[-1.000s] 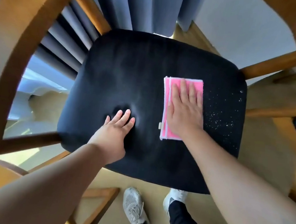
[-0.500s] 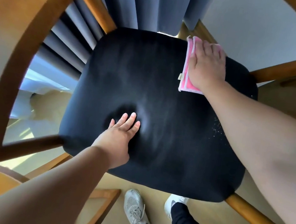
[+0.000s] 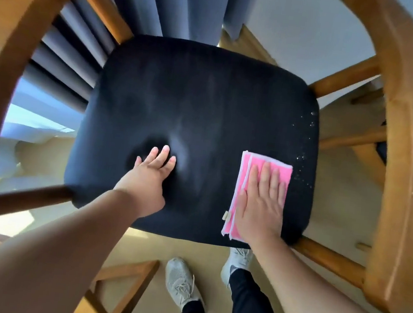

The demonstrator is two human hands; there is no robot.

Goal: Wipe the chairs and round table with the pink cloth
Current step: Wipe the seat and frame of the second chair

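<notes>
A wooden chair with a black cushioned seat [image 3: 201, 108] fills the view from above. A folded pink cloth [image 3: 243, 177] lies on the seat's near right part, and my right hand [image 3: 262, 203] presses flat on it with straight fingers. My left hand [image 3: 148, 177] rests flat on the seat left of centre, denting the cushion. Small white specks [image 3: 303, 153] dot the seat's right edge, just beyond the cloth.
The chair's curved wooden frame [image 3: 400, 155] arcs round both sides, with rungs [image 3: 328, 259] below the seat. Blue-grey curtains [image 3: 183, 3] hang behind. My two feet in pale shoes [image 3: 181, 281] stand on the beige floor, beside another wooden frame [image 3: 126, 277].
My right hand slid the pink cloth from the seat's far right corner back to the near right part. The left hand stayed pressed in place.
</notes>
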